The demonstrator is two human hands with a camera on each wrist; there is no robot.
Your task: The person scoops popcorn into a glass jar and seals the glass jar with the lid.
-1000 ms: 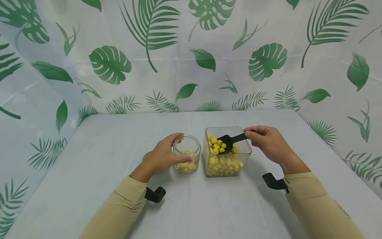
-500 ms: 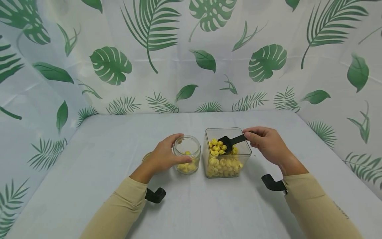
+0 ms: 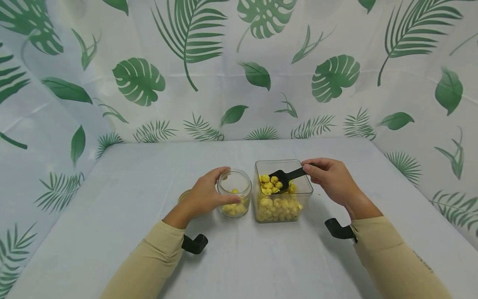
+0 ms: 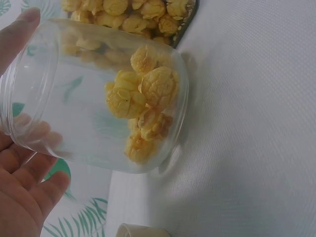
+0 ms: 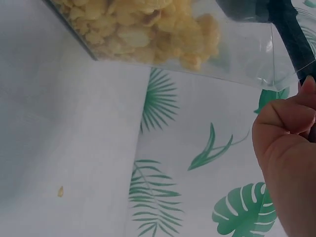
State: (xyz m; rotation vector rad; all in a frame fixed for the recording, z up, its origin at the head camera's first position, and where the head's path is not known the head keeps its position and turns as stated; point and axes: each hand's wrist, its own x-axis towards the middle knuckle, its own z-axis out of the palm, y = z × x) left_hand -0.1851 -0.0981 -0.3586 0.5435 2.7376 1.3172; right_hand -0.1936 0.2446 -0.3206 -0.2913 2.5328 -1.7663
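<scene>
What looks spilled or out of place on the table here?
One small yellow crumb lies loose on the tablecloth, outside the square container. Otherwise nothing stands out: the round jar stands upright.

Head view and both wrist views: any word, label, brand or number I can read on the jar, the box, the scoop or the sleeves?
Round jar: no text.
Square box: no text.
Black scoop: no text.
Right sleeve: a small dark mark near the frame's edge, too small and blurred to read.
Leaf-print backdrop: only a pattern, no words.
Nothing legible in either wrist view.
</scene>
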